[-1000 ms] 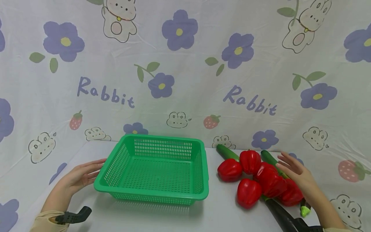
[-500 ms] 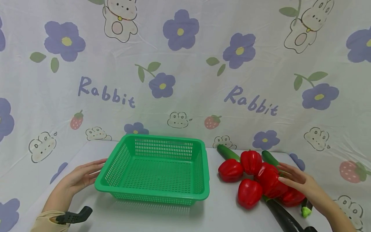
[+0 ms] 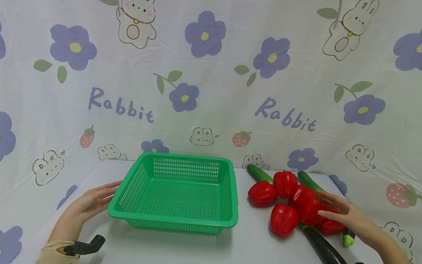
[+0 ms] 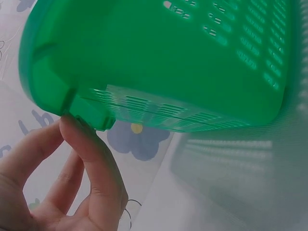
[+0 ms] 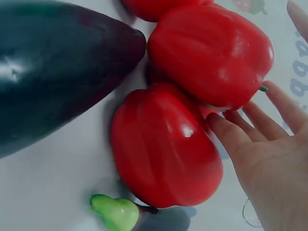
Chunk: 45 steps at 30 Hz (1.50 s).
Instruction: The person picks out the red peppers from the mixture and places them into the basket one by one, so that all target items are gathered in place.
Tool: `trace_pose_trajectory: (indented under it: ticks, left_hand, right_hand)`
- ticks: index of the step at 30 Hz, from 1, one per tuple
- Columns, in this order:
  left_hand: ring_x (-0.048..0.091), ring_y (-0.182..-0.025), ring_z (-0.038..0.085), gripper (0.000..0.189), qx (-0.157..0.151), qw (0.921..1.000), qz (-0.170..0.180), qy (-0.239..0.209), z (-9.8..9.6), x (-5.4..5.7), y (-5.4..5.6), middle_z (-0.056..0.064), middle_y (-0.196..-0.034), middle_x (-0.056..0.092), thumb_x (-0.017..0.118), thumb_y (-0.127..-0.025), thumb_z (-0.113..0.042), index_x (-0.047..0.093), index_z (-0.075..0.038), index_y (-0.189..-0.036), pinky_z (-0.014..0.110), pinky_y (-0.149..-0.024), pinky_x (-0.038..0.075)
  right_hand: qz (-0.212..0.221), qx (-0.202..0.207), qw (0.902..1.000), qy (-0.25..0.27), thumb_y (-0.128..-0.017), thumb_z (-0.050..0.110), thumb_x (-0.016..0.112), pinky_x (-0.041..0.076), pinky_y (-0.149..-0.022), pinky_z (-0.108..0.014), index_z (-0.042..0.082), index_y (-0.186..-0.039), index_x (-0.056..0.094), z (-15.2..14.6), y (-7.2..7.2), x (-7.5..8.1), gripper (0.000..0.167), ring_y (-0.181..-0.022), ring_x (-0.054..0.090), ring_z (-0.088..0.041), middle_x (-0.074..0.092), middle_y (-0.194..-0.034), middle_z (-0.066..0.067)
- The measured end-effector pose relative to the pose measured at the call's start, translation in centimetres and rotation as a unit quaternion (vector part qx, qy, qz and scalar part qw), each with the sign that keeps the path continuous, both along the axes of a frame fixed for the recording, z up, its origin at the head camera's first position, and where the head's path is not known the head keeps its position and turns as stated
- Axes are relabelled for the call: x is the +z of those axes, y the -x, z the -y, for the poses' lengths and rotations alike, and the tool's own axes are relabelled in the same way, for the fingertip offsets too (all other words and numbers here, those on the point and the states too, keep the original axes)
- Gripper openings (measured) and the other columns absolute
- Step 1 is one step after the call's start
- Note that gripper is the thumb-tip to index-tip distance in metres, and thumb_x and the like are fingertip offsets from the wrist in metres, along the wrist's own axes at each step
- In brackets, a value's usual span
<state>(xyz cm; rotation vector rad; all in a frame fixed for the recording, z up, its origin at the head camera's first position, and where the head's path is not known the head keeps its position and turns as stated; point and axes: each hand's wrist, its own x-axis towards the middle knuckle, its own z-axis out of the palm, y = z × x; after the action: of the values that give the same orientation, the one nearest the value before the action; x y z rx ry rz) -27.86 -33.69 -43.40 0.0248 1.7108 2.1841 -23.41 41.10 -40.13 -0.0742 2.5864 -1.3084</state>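
Note:
A green plastic basket point(image 3: 171, 220) with slotted walls stands upright on the white table. My left hand point(image 3: 93, 201) is at its left side, fingertips at the rim; the left wrist view shows the fingers beside the rim's tab point(image 4: 89, 113). On the right lies a heap of red bell peppers. My right hand point(image 3: 352, 216) reaches over its right side, fingers spread around a bell pepper point(image 5: 211, 55); firm contact cannot be made out. Below that one, another bell pepper point(image 5: 166, 149) lies close to the thumb. A dark eggplant point(image 3: 323, 244) extends from the heap towards the front.
Two green cucumbers point(image 3: 258, 173) lie behind the peppers, partly covered. A light green stem end point(image 3: 348, 240) of a dark vegetable shows at the heap's right. Separate bell peppers point(image 3: 284, 220) sit on the left side. A patterned cloth point(image 3: 214, 80) hangs behind the table.
My right hand has come down and a little forward onto the right side of the pepper heap. The left hand and the basket have kept their places.

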Motion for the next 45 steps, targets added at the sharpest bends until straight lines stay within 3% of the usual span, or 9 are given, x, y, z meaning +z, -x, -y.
trace_pose_trajectory:
  ticks: [13, 17, 20, 22, 28, 31, 38, 42, 45]
  left_hand:
    - [0.066, -0.103, 0.006, 0.026, 0.012, 0.9997, 0.006, 0.021, 0.0, -0.8, 0.4, -0.019, -0.110, 0.068, 0.052, -0.102, -0.019, 0.071, -0.036, -0.105, 0.027, -0.089, 0.055]
    - [0.065, -0.105, 0.007, 0.026, 0.009, 0.9998, 0.013, 0.008, 0.1, -1.2, 0.4, -0.018, -0.112, 0.067, 0.050, -0.102, -0.019, 0.070, -0.036, -0.106, 0.028, -0.091, 0.055]
    - [0.065, -0.105, 0.007, 0.027, 0.004, 0.9998, 0.017, -0.004, 0.1, -1.4, 0.4, -0.017, -0.112, 0.067, 0.048, -0.103, -0.019, 0.070, -0.035, -0.107, 0.028, -0.091, 0.054]
    - [0.064, -0.106, 0.008, 0.027, 0.002, 0.9999, 0.015, -0.005, 0.1, -1.5, 0.4, -0.017, -0.113, 0.066, 0.048, -0.103, -0.019, 0.069, -0.036, -0.107, 0.028, -0.091, 0.054]
    - [0.062, -0.108, 0.009, 0.028, -0.002, 0.9999, 0.009, -0.005, 0.0, -1.6, 0.4, -0.018, -0.115, 0.066, 0.047, -0.104, -0.019, 0.068, -0.036, -0.111, 0.028, -0.091, 0.054]
    - [0.062, -0.108, 0.009, 0.030, -0.005, 0.9998, 0.009, -0.019, -0.1, -1.6, 0.3, -0.017, -0.115, 0.067, 0.046, -0.104, -0.018, 0.069, -0.035, -0.110, 0.027, -0.090, 0.055]
    - [0.064, -0.107, 0.005, 0.037, -0.030, 0.9979, -0.006, -0.057, -0.3, -1.6, 0.1, -0.016, -0.116, 0.067, 0.038, -0.106, -0.015, 0.069, -0.034, -0.113, 0.026, -0.090, 0.055]
    - [0.064, -0.109, 0.004, 0.037, -0.031, 0.9973, 0.000, -0.067, -0.2, -1.8, -0.1, -0.017, -0.118, 0.067, 0.039, -0.106, -0.015, 0.070, -0.033, -0.114, 0.025, -0.090, 0.054]
    - [0.062, -0.110, 0.004, 0.036, -0.031, 0.9976, 0.007, -0.062, -0.1, -1.9, -0.3, -0.019, -0.120, 0.066, 0.040, -0.106, -0.016, 0.069, -0.034, -0.115, 0.025, -0.091, 0.054]
  right_hand:
    - [-0.010, -0.004, 0.9999, 0.003, -0.095, 0.036, 0.061, 0.051, -0.097, -0.050, 0.011, -0.156, 0.019, 0.4, -0.1, -0.8, 0.078, -0.141, 0.029, -0.048, 0.023, -0.158, -0.024]
    - [-0.022, -0.009, 0.9997, 0.008, -0.094, 0.034, 0.062, 0.053, -0.096, -0.036, 0.014, -0.155, 0.020, 0.6, -0.2, -1.1, 0.077, -0.131, 0.050, -0.008, 0.025, -0.158, -0.022]
    - [-0.042, -0.006, 0.9989, 0.020, -0.094, 0.030, 0.064, 0.052, -0.091, -0.020, 0.013, -0.155, 0.020, 0.6, -0.2, -1.3, 0.077, -0.112, 0.041, 0.026, 0.026, -0.157, -0.023]
    - [-0.060, -0.003, 0.9978, 0.029, -0.094, 0.026, 0.065, 0.049, -0.088, -0.012, 0.012, -0.155, 0.021, 0.6, -0.2, -1.5, 0.077, -0.106, 0.035, 0.033, 0.030, -0.156, -0.019]
    - [-0.075, -0.010, 0.9962, 0.043, -0.093, 0.022, 0.066, 0.046, -0.087, -0.008, 0.008, -0.151, 0.025, 0.3, -0.2, -1.8, 0.072, -0.107, 0.037, 0.032, 0.043, -0.139, 0.018]
    - [-0.065, -0.018, 0.9970, 0.038, -0.093, 0.024, 0.066, 0.046, -0.087, -0.008, 0.007, -0.150, 0.025, 0.3, -0.1, -1.9, 0.072, -0.106, 0.037, 0.032, 0.042, -0.133, 0.024]
    - [-0.053, -0.030, 0.9980, 0.020, -0.093, 0.029, 0.066, 0.049, -0.087, -0.012, 0.006, -0.151, 0.024, 0.6, 0.0, -2.0, 0.076, -0.102, 0.035, 0.033, 0.038, -0.151, -0.014]
    - [-0.050, -0.033, 0.9981, 0.012, -0.093, 0.030, 0.066, 0.051, -0.087, -0.015, 0.006, -0.152, 0.023, 0.7, 0.0, -2.2, 0.077, -0.102, 0.035, 0.032, 0.031, -0.154, -0.023]
    - [-0.046, -0.040, 0.9981, 0.003, -0.092, 0.031, 0.067, 0.054, -0.089, -0.022, 0.005, -0.153, 0.022, 1.0, 0.0, -2.3, 0.080, -0.118, 0.048, 0.013, 0.030, -0.155, -0.023]
